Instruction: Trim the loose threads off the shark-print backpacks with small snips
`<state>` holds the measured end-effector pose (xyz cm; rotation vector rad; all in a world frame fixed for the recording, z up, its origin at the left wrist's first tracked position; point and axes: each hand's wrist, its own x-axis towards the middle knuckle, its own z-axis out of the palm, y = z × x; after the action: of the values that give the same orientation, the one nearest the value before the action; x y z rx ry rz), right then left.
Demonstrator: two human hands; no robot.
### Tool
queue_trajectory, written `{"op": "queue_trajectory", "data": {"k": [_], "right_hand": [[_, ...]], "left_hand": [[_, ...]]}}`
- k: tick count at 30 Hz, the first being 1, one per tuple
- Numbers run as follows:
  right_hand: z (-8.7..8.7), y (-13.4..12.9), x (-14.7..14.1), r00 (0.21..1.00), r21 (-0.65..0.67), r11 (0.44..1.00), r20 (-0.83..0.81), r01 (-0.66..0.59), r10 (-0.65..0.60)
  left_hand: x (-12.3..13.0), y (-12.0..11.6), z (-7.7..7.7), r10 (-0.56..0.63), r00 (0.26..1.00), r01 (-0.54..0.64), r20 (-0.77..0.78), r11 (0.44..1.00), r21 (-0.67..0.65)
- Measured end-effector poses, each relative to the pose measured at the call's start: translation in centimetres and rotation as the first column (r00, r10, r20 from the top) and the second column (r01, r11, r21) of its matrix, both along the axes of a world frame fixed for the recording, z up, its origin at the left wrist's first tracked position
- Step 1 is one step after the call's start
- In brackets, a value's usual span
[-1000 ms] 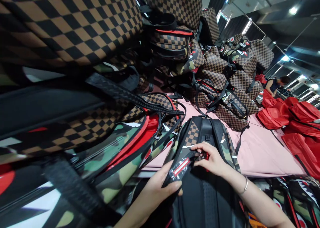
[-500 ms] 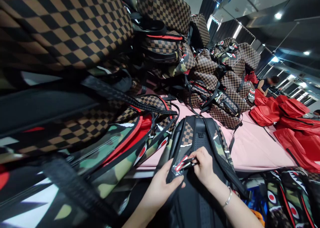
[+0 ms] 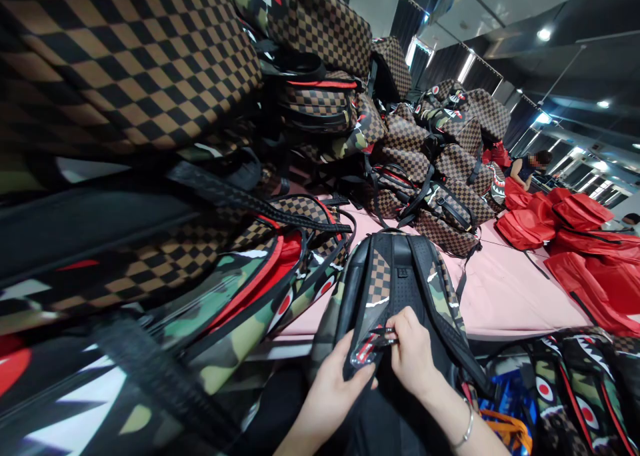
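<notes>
A black backpack (image 3: 400, 269) with checkered and camouflage patches lies straps up at the front edge of a pink surface, directly beneath both hands. Between thumb and fingers, my left hand (image 3: 335, 386) holds a small clear plastic packet (image 3: 364, 355) with something red and white in it. Just to its right, my right hand (image 3: 413, 353) is closed on a small black tool (image 3: 385, 338), whose far end meets the packet. The tool's exact kind is hard to make out.
Checkered and camouflage bags (image 3: 280, 243) crowd the left, and more are piled behind. Red bags (image 3: 580, 243) lie at the right on the pink surface (image 3: 505, 289). Shark-patterned bags (image 3: 570, 389) and blue plastic (image 3: 510, 396) are at the lower right. A person (image 3: 525, 169) is far back.
Both hands have shifted slightly right and down in the view with the packet and tool. The packet's angle has changed a little, and the camera view has moved slightly.
</notes>
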<state>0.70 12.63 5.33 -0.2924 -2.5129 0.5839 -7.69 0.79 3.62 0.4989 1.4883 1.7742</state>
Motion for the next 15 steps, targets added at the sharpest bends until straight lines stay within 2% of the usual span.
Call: {"op": "queue_trajectory", "data": {"k": [2,4,8,11,12,15], "right_hand": [[0.4,-1.6,1.0,0.993,-0.112,0.988,0.038,-0.111,0.116],[0.7,-3.1,1.9,0.979,-0.278,0.943,0.033,-0.184,0.201],[1.2,-3.5,2.3,0.995,-0.584,0.806,-0.032,-0.100,0.100],[1.3,-2.3,1.4,0.994,-0.685,0.724,-0.015,-0.088,0.107],[1.1,-1.9,0.9,0.998,-0.710,0.702,-0.015,-0.059,0.069],[0.0,-0.8,-0.8,0.988,-0.769,0.635,-0.027,0.078,-0.154]], "left_hand": [[-0.4,0.3,-0.2,0.088,0.995,-0.088,-0.036,0.996,0.003],[-1.1,0.5,-0.5,0.134,0.990,-0.135,-0.033,0.990,-0.026],[-2.1,0.2,-0.8,0.071,0.997,-0.070,0.027,0.997,-0.034],[-2.0,-0.3,-0.8,0.070,0.991,-0.073,0.112,0.997,0.021],[-1.9,-0.4,-0.8,0.071,0.986,-0.077,0.148,0.997,0.033],[-1.5,-0.4,-1.1,0.107,0.967,-0.118,0.230,0.992,0.036]]}}
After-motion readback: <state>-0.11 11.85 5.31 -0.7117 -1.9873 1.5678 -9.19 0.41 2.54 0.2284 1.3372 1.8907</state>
